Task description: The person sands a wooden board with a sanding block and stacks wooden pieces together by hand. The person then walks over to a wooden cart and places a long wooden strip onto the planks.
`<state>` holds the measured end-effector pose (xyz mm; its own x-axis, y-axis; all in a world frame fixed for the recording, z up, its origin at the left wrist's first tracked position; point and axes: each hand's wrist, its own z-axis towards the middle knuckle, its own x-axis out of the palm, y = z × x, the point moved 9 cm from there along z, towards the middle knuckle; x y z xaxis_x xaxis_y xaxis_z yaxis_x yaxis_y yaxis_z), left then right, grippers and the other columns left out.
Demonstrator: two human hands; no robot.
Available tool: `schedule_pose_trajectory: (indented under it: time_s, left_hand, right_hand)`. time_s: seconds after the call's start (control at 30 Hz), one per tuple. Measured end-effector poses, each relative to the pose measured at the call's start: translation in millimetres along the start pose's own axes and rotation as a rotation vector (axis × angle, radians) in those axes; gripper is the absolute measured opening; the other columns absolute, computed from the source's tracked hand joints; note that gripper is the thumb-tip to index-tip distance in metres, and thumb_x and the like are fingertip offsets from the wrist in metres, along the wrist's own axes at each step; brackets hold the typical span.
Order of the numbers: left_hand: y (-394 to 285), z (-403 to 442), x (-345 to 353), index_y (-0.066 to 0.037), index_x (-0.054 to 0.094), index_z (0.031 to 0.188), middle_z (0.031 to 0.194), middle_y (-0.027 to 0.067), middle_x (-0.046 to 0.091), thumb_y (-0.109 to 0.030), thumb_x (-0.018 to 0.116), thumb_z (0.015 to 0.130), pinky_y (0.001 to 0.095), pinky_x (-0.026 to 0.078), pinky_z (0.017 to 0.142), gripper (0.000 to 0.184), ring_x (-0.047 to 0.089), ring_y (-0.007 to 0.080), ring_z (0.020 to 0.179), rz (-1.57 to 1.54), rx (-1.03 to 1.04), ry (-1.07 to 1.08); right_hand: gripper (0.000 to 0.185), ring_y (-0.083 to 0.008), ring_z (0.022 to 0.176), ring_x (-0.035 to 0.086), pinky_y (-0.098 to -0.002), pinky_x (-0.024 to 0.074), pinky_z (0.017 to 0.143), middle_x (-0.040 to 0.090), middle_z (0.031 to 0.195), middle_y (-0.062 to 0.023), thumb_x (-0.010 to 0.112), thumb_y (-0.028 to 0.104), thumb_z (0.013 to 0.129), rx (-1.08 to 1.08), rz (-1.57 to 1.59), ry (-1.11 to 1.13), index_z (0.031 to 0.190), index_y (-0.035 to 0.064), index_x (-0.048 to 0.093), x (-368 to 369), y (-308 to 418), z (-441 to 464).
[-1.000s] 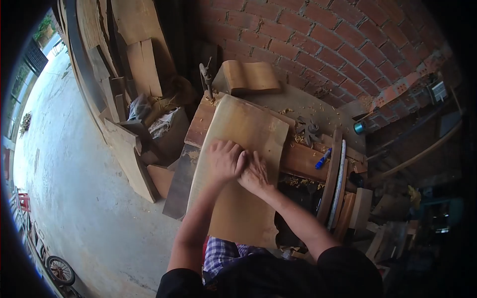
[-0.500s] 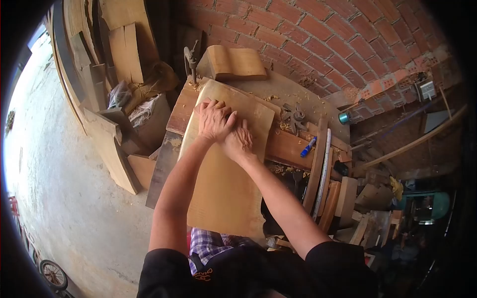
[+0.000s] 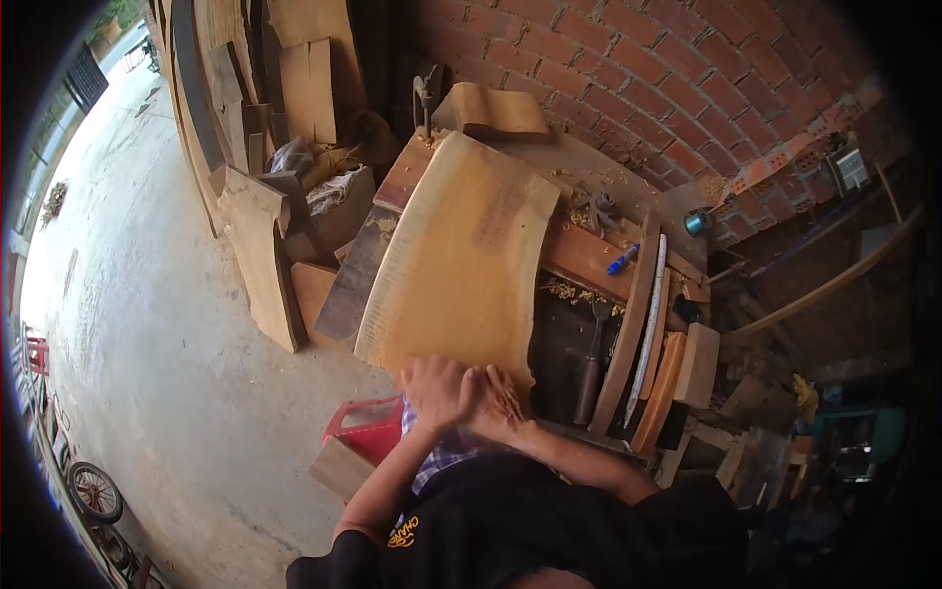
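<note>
Both hands (image 3: 439, 395), fingers at near edge of board (image 3: 451, 275)

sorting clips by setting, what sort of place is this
Probably a woodworking shop: there is a broad wooden board, what look like wood shavings scattered beside it, and planks standing upright behind.

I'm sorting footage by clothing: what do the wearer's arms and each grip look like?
A black shirt with short sleeves and yellow-orange lettering; the forearms are bare. The left grip and right grip are human hands without gloves. No watch shows.
</note>
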<state>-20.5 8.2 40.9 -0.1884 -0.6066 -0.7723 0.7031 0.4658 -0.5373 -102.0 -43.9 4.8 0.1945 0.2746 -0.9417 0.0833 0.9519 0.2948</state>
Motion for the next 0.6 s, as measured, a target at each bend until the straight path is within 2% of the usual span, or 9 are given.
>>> schedule_pose_trajectory:
  time_s: [0.07,0.17,0.33,0.37,0.43,0.47,0.5,0.53,0.6]
  left_hand:
    - [3.8,16.9,5.0,-0.015,0.067,0.089,0.094,0.0069,0.062,-0.036,0.060,0.083,0.0437,0.035,0.077,0.023,0.055,0.0283,0.088,-0.012,0.031,-0.035]
    - [11.2,72.1,17.2,-0.013,0.068,0.089,0.094,0.0069,0.060,-0.038,0.060,0.083,0.0427,0.033,0.079,0.027,0.054,0.0270,0.090,-0.043,0.101,-0.079]
    - [28.9,218.8,69.3,-0.012,0.068,0.087,0.092,0.0066,0.061,-0.036,0.058,0.085,0.0423,0.034,0.080,0.026,0.054,0.0273,0.088,-0.032,0.267,-0.049]
    - [30.9,250.1,80.7,-0.013,0.066,0.082,0.093,0.0073,0.061,-0.034,0.057,0.085,0.0447,0.036,0.080,0.023,0.055,0.0277,0.092,-0.077,0.289,-0.042]
    - [28.6,316.0,94.8,-0.011,0.068,0.082,0.094,0.0071,0.063,-0.033,0.058,0.085,0.0443,0.037,0.081,0.024,0.057,0.0285,0.092,-0.160,0.382,-0.080]
    - [32.1,345.7,109.8,-0.010,0.069,0.086,0.092,0.0079,0.065,-0.030,0.058,0.086,0.0431,0.037,0.081,0.023,0.058,0.0286,0.090,-0.116,0.383,-0.015]
    - [30.1,368.7,114.1,-0.010,0.069,0.085,0.086,0.0092,0.063,-0.033,0.056,0.088,0.0427,0.035,0.081,0.027,0.058,0.0306,0.085,-0.098,0.390,-0.073]
    - [28.8,385.8,120.5,-0.010,0.070,0.083,0.084,0.0088,0.063,-0.033,0.056,0.089,0.0427,0.035,0.080,0.027,0.058,0.0308,0.086,-0.159,0.411,-0.052]
    - [25.1,394.7,127.0,-0.009,0.069,0.082,0.083,0.0088,0.063,-0.035,0.054,0.090,0.0441,0.036,0.080,0.031,0.059,0.0312,0.088,-0.079,0.405,-0.001]
  right_hand:
    - [0.059,-0.0350,0.100,0.047,-0.0492,0.0404,0.081,0.052,0.111,-0.0167,0.072,0.036,0.073,0.070,0.093,-0.003,0.117,0.0013,0.054,1.1,-16.0,13.0]
    - [0.057,-0.0347,0.099,0.048,-0.0493,0.0408,0.081,0.052,0.110,-0.0173,0.072,0.031,0.072,0.133,0.040,-0.015,0.116,-0.0003,0.054,-7.3,-46.0,59.4]
    - [0.059,-0.0333,0.099,0.049,-0.0479,0.0419,0.082,0.052,0.104,-0.0162,0.071,0.024,0.070,0.250,-0.094,-0.225,0.120,-0.0027,0.053,-32.6,-128.7,170.4]
    - [0.061,-0.0334,0.099,0.049,-0.0479,0.0419,0.083,0.052,0.104,-0.0161,0.070,0.024,0.071,0.272,-0.095,-0.247,0.122,-0.0029,0.051,-34.0,-150.6,193.7]
    - [0.061,-0.0340,0.101,0.049,-0.0483,0.0417,0.082,0.053,0.108,-0.0162,0.071,0.024,0.072,0.382,-0.087,-0.235,0.124,0.0012,0.051,-44.2,-192.5,241.3]
    - [0.058,-0.0343,0.101,0.049,-0.0486,0.0421,0.082,0.054,0.109,-0.0160,0.071,0.025,0.072,0.432,-0.113,-0.256,0.123,0.0039,0.053,-42.9,-214.1,262.7]
    - [0.056,-0.0345,0.102,0.050,-0.0483,0.0428,0.082,0.056,0.110,-0.0160,0.073,0.027,0.073,0.492,-0.096,-0.157,0.121,0.0051,0.055,-40.4,-233.6,280.2]
    - [0.055,-0.0343,0.104,0.051,-0.0481,0.0435,0.082,0.058,0.109,-0.0163,0.074,0.029,0.074,0.504,-0.081,-0.247,0.120,0.0053,0.056,-49.8,-242.3,293.7]
    - [0.052,-0.0341,0.107,0.051,-0.0480,0.0437,0.082,0.060,0.109,-0.0166,0.072,0.030,0.077,0.550,-0.036,-0.221,0.120,0.0059,0.057,-53.3,-246.4,298.1]
